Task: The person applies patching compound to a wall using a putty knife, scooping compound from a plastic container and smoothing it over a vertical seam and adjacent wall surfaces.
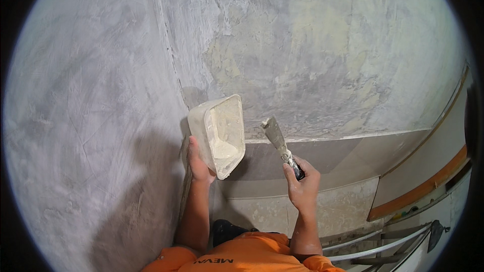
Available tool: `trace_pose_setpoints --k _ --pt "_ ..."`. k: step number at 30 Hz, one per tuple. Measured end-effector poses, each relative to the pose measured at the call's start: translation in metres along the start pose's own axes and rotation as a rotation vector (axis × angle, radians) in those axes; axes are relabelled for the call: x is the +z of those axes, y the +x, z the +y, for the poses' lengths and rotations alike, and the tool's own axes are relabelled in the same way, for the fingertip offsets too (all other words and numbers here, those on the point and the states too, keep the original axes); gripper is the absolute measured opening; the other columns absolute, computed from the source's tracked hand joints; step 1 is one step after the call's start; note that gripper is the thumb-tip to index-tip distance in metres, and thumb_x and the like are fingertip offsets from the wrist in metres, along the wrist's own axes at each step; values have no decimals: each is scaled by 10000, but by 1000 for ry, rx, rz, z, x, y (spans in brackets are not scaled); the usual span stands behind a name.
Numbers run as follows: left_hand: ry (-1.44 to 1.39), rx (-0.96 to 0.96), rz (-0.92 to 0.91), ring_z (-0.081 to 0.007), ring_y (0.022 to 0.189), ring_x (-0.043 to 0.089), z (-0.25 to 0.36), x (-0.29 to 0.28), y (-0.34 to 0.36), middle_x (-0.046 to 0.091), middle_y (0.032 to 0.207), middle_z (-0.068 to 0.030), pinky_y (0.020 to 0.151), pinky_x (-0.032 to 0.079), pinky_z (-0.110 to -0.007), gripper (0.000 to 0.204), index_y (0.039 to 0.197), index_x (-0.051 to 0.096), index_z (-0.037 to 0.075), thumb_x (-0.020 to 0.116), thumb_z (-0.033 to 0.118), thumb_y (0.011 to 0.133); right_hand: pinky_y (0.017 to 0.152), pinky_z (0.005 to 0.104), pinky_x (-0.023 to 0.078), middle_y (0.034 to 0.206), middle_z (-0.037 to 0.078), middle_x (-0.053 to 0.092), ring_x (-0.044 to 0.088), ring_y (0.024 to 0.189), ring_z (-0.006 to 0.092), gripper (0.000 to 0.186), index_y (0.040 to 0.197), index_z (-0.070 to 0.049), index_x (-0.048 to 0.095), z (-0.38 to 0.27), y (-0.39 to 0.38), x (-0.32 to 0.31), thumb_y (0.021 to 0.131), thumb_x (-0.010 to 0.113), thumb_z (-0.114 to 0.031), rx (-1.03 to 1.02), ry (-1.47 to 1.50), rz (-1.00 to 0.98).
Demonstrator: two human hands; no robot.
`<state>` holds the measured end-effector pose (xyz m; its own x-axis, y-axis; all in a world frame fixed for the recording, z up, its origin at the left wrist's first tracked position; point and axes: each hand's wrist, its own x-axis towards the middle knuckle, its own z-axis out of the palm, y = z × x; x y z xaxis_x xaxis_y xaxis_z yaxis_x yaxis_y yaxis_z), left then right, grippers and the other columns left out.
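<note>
The left hand [200, 163] grips the tub [200, 127] at its lower left side, one digit lying along the outer wall and the other fingers hidden; the tub is tilted, its opening facing right. Pale paste [223, 150] lines the interior. The right hand [305, 184] is closed around the dark handle of the putty knife [275, 135]; the blade projects up and to the left, beyond the fingers, with residue at its tip. The left wall [91, 70] and the facing wall [302, 45] carry a streaked grey coating, yellowish in patches on the facing wall. They meet along a corner seam [174, 63] above the tub. Below the coating's lower edge runs a smooth grey band [302, 155]; the mottled floor [262, 211] lies beneath. A gap separates the tub rim from the blade. Space extends rightward from the right hand to the wood-edged panel [423, 186], with metal rails [379, 252] below it.
</note>
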<state>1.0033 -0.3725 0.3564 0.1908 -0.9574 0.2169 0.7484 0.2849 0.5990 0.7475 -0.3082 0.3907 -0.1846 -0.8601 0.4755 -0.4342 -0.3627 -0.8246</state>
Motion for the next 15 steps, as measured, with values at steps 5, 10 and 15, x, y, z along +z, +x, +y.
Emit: trace_pose_setpoints --k 5,10,15 --pt "46 -8 -79 -320 1328 530 -12 -16 4 492 1482 -168 1102 438 -447 769 1525 352 11 415 595 1029 703 293 493 842 155 691 621 724 169 268 1090 64 708 -2 -7 14 875 741 -92 94 82 -36" --pt "172 30 -37 -338 1345 515 -20 -12 5 476 1502 -178 1120 425 -459 797 1543 333 12 355 624 1034 675 290 473 802 135 664 585 693 161 263 1084 64 707 -9 -9 18 870 741 -84 34 94 -48" --pt "2 -8 31 -339 1349 513 -16 1 1 476 1506 -171 1125 420 -467 803 1543 338 20 390 630 1024 640 279 443 757 99 619 530 662 136 250 1080 62 707 -5 -11 23 868 737 -67 0 117 -8"
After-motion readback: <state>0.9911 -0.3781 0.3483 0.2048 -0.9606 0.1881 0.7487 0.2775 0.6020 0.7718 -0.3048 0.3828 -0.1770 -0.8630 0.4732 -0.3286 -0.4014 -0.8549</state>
